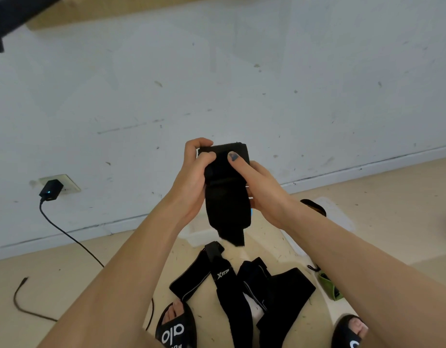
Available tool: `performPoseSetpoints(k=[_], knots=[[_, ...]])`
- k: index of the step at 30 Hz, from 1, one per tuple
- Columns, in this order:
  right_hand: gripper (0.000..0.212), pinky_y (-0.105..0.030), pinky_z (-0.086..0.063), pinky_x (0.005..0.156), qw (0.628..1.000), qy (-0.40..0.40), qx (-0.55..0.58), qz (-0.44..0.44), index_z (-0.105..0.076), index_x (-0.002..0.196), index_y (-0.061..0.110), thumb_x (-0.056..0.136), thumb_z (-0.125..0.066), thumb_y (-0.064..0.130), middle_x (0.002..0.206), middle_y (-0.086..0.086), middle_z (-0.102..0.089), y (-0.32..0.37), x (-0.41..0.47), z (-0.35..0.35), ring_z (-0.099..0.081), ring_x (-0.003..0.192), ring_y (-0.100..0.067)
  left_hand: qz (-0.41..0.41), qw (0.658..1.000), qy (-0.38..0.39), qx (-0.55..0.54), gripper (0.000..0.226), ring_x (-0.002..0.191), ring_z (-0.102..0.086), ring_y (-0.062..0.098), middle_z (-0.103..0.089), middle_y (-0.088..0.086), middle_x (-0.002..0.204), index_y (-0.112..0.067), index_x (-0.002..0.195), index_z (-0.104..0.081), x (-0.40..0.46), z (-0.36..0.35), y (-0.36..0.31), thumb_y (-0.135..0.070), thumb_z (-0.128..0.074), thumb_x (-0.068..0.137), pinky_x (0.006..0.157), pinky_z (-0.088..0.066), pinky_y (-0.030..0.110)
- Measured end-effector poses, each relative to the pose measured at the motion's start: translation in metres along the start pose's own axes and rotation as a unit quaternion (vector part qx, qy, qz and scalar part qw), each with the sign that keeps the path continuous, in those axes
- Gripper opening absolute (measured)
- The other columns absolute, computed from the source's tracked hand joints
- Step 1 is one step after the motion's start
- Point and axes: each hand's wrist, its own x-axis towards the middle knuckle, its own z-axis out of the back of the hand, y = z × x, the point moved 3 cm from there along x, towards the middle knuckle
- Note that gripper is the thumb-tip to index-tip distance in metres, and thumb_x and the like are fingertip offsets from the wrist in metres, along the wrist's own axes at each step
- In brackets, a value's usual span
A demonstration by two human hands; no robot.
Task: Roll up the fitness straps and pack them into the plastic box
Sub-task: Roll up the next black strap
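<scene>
Your left hand (191, 182) and right hand (263, 189) both grip one black strap (227, 197), held up in front of the wall (217, 84). Left fingers curl over its top edge; the right thumb presses on its face. Its free end hangs down at 6 o'clock. More straps (242, 290) lie loose on the floor (66, 259) below, between your two sandals (175, 327). The clear box (342, 217) sits at 3 o'clock, partly hidden by your right forearm. A charger (50, 190) is plugged in at 9 o'clock.
</scene>
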Motion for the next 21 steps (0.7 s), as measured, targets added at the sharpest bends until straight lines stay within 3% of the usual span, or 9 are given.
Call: performPoseSetpoints(k=[4,7,10,14,17,21], knots=[[0.062,-0.039,-0.06,0.092,0.999,0.029,0.032,-0.015,-0.06,0.133,0.021,0.09,-0.063,0.066,0.119,-0.001,-0.075,-0.001,-0.002,-0.003,-0.073,0.108,-0.019,-0.006,1.0,-0.01,0.011,0.036,0.105,-0.069,0.023,-0.064,0.014,0.12,-0.03,0.132,-0.047,0.001,0.005,0.0,-0.015,-0.049,0.1,0.093,-0.058,0.042],[0.056,-0.04,-0.06,0.095,0.999,0.034,0.043,-0.002,-0.062,0.132,0.022,0.093,-0.065,0.061,0.117,-0.001,-0.076,0.0,-0.001,-0.002,-0.074,0.106,-0.018,-0.015,0.998,-0.016,0.052,0.041,0.116,-0.064,0.023,-0.063,0.01,0.125,-0.024,0.131,-0.052,0.0,0.006,0.002,-0.022,-0.054,0.09,0.098,-0.054,0.035],[0.047,-0.046,-0.058,0.101,0.999,0.005,0.029,0.02,-0.061,0.127,0.019,0.095,-0.067,0.053,0.117,-0.005,-0.075,0.002,0.0,-0.002,-0.074,0.108,-0.022,-0.004,0.998,-0.014,0.068,0.044,0.108,-0.064,0.015,-0.064,0.003,0.118,-0.021,0.125,-0.053,-0.001,0.005,0.005,-0.033,-0.053,0.083,0.098,-0.052,0.034],[0.035,-0.048,-0.06,0.096,0.999,-0.02,0.006,0.048,-0.062,0.12,0.015,0.099,-0.066,0.042,0.114,-0.008,-0.073,0.003,-0.003,-0.001,-0.075,0.103,-0.022,0.036,0.994,0.014,0.101,0.031,0.099,-0.069,0.015,-0.064,0.002,0.118,-0.029,0.127,-0.045,0.001,0.004,0.012,-0.048,-0.051,0.103,0.086,-0.056,0.035],[0.033,-0.046,-0.06,0.097,0.998,-0.005,0.028,0.052,-0.062,0.122,0.014,0.099,-0.068,0.037,0.118,-0.008,-0.073,0.005,-0.003,-0.001,-0.074,0.106,-0.021,0.051,0.996,0.021,0.075,0.028,0.102,-0.073,0.018,-0.067,0.005,0.123,-0.033,0.129,-0.047,0.001,0.007,0.011,-0.038,-0.057,0.103,0.084,-0.059,0.034],[0.038,-0.037,-0.061,0.089,0.997,0.042,0.061,0.019,-0.058,0.133,0.018,0.101,-0.063,0.039,0.12,-0.004,-0.072,0.008,-0.005,-0.001,-0.073,0.107,-0.021,0.028,0.997,0.041,0.055,0.029,0.112,-0.07,0.023,-0.064,0.008,0.126,-0.028,0.129,-0.051,0.0,0.013,0.007,-0.02,-0.06,0.102,0.1,-0.057,0.042]])
